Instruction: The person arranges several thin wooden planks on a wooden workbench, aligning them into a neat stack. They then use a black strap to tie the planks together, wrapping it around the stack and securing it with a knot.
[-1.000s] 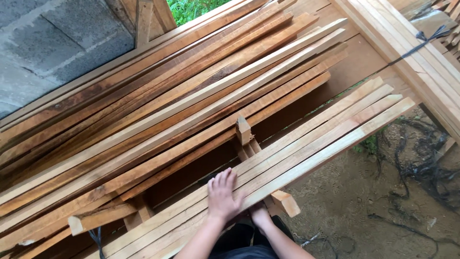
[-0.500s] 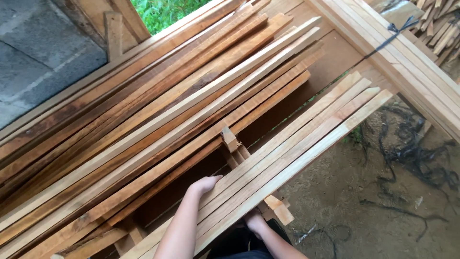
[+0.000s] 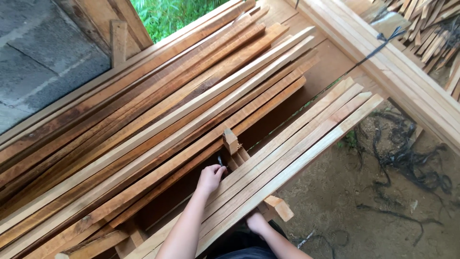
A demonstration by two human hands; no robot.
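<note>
Matt rough-sawn wood slats (image 3: 297, 139), grey concrete block wall (image 3: 43, 62).

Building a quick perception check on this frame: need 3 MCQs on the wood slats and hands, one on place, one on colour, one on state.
1. Where is the left hand?
A. At the near stack's left edge, by the small upright block
B. On the grey block wall
C. On the dirt

2. What colour is the near stack of slats against the big pile of slats?
A. Darker
B. Paler
C. Painted blue

3. What is the right hand doing?
A. Hanging free in the air
B. Touching the stack's lower right edge from below
C. Holding a black cord

Answers: 1 A, fingers sit beside the block. 2 B, light tan beside red-brown. 3 B, it sits against the edge near the cross-piece.
</note>
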